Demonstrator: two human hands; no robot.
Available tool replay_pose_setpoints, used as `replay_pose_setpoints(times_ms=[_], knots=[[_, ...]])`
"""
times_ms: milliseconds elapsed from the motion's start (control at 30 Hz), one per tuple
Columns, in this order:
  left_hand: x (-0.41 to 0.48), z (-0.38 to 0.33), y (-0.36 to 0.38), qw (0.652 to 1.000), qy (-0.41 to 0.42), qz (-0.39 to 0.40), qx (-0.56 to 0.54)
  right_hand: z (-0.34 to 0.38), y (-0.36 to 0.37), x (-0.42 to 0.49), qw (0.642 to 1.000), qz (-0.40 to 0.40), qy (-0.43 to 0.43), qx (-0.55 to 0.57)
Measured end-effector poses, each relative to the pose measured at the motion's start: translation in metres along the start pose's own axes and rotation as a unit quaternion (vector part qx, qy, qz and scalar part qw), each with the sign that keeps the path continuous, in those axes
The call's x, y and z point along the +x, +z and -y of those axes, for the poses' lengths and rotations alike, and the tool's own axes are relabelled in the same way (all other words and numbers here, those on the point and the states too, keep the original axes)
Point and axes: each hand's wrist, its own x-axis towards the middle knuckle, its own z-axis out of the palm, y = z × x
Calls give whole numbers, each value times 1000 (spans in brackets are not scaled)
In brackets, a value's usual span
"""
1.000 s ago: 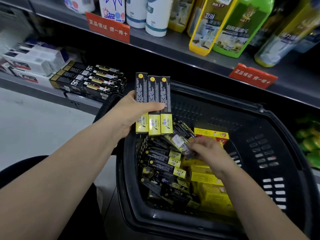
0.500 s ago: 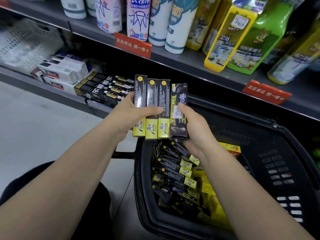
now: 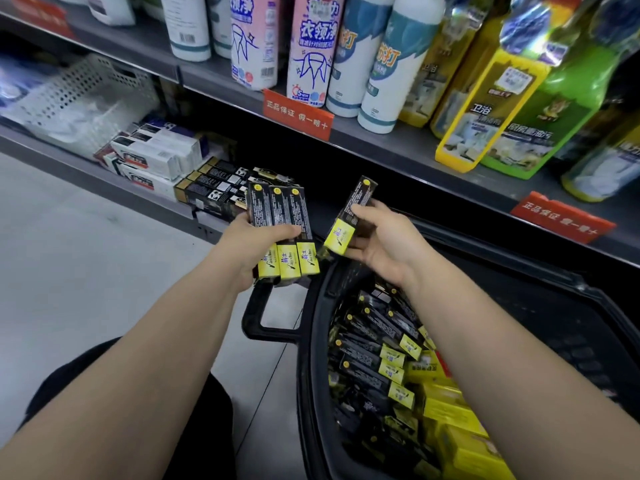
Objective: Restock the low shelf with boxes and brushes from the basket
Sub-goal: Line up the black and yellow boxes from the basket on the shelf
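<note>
The single view comes from a wide-angle camera on the person's head, facing forward and steeply down. Both forearms run up from the bottom corners to mid-frame, where the left hand (image 3: 256, 244) with three boxes (image 3: 280, 216) and the right hand (image 3: 388, 247) with one box (image 3: 353, 209) sit close to the lens. The basket (image 3: 304, 375) fills the lower right, seen from above. The floor (image 3: 86, 271) lies at the left. The low shelf (image 3: 86, 174) crosses just beyond the hands, and the upper shelf (image 3: 398, 147) with bottles (image 3: 311, 46) curves across the top.
</note>
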Motion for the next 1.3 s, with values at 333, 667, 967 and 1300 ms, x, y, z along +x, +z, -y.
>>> replay_pose_setpoints(times_ms=[333, 667, 967, 1300], knots=[[-14, 16, 38, 994, -65, 50, -67, 20, -29, 27, 997, -43, -4, -59], [-3, 34, 44, 972, -154, 5, -178, 13, -52, 69, 970, -139, -3, -199], [52, -7, -25, 981, -63, -124, -138, -12, -46, 148, 824, -108, -60, -552], [91, -3, -35, 981, -46, -150, -110, -77, -53, 224, 588, 112, 39, -800]])
